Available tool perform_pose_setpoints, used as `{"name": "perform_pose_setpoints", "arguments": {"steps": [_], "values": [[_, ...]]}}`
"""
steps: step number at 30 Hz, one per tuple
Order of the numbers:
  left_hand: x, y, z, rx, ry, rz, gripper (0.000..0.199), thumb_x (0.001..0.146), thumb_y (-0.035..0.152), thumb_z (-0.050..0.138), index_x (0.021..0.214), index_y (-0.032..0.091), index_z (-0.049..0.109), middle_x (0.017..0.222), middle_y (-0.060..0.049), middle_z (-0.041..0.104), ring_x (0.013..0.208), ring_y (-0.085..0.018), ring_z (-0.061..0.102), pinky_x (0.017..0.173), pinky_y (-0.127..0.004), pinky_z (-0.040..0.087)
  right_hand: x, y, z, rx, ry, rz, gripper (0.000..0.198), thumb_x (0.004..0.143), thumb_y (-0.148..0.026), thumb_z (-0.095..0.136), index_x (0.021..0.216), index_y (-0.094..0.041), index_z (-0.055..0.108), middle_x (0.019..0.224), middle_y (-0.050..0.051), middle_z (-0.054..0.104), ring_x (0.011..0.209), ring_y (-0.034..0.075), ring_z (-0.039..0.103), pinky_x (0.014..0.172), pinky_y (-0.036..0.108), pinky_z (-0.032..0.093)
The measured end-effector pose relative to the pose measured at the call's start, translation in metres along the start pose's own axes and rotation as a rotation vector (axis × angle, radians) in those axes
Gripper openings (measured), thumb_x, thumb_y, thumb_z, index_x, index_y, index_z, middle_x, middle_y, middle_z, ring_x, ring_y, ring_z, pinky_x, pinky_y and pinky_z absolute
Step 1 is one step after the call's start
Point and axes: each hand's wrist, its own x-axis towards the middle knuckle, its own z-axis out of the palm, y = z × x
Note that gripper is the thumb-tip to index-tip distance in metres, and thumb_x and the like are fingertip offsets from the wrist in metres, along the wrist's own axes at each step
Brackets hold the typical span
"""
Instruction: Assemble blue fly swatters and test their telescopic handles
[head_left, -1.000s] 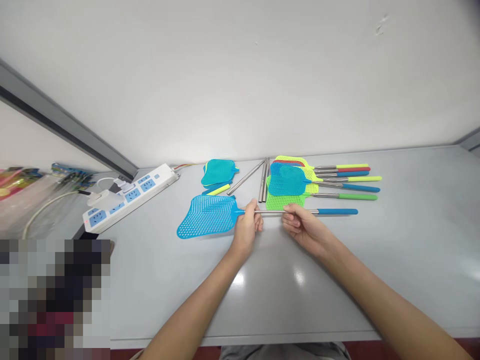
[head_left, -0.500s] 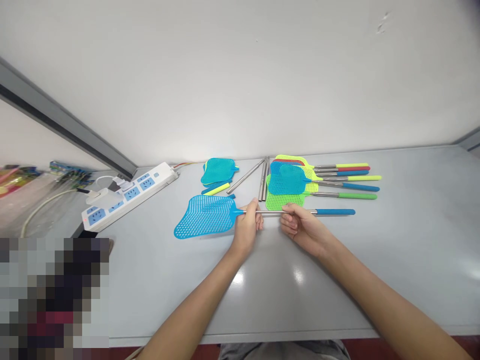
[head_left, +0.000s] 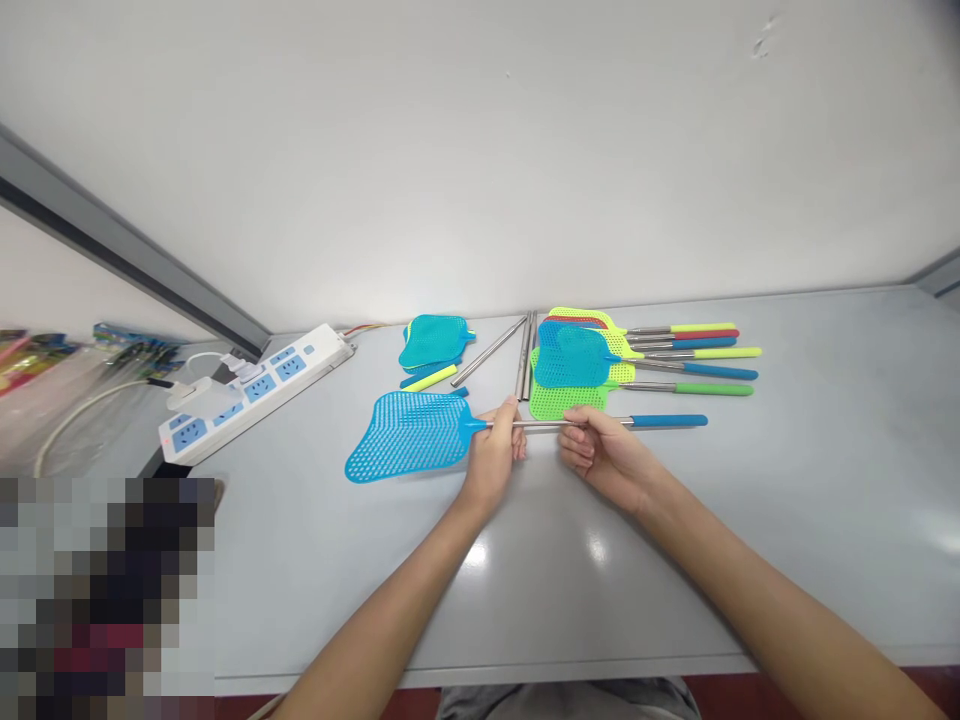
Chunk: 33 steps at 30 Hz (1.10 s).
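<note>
A grey table (head_left: 825, 480) is running along a plain white wall (head_left: 480, 150), with a grey rail slanting down the wall at the left. At the far left, packets and a white cable are lying blurred beside the table's edge. Next, a white power strip (head_left: 251, 390) with blue sockets is sitting at an angle, a plug in it. Further right, loose teal heads (head_left: 435, 342) are lying stacked by the wall, with a yellow-green grip (head_left: 429, 378) and bare metal rods (head_left: 525, 355) just beside them.

In front of these, the blue swatter (head_left: 409, 435) is lying level just above the table, its mesh head pointing left and its blue grip pointing right. The left hand (head_left: 495, 455) is pinching its metal shaft close to the head. The right hand (head_left: 600, 455) is gripping the same shaft further right, near the blue grip; the two hands are apart, with bare shaft between them.

Behind the right hand, a pile of swatters (head_left: 577, 360) in green, yellow, blue and red is lying by the wall, handles fanning out to the right.
</note>
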Motion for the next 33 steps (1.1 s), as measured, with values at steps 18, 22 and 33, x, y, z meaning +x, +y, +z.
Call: {"name": "perform_pose_setpoints", "arguments": {"steps": [18,22,33], "values": [[-0.005,0.003,-0.004,0.371,-0.122,0.073,0.044,0.080,0.040,0.035,0.043,0.018,0.039,0.040,0.002,0.041,0.043,-0.011,0.042,0.051,-0.023,0.033,-0.003,-0.003,0.000,0.083,0.093,0.052,0.019,0.065,-0.012,0.057,0.055,-0.017,0.042,0.045,-0.006,0.033,0.039,0.004,0.024,0.034,0.017,0.025],[-0.005,0.008,-0.002,0.399,-0.115,0.072,0.046,0.080,0.042,0.036,0.040,0.018,0.038,0.038,0.002,0.040,0.043,-0.011,0.042,0.051,-0.023,0.032,-0.003,-0.003,0.001,0.087,0.098,0.053,0.021,0.064,-0.012,0.058,0.055,-0.017,0.040,0.046,-0.007,0.033,0.039,0.004,0.024,0.034,0.017,0.024],[-0.004,0.003,-0.005,0.403,-0.143,0.094,0.044,0.082,0.038,0.033,0.043,0.019,0.040,0.040,0.002,0.041,0.046,-0.012,0.044,0.054,-0.024,0.033,-0.002,-0.003,0.002,0.080,0.090,0.041,0.024,0.064,-0.013,0.059,0.056,-0.017,0.038,0.045,-0.007,0.032,0.038,0.004,0.023,0.034,0.017,0.023]]}}
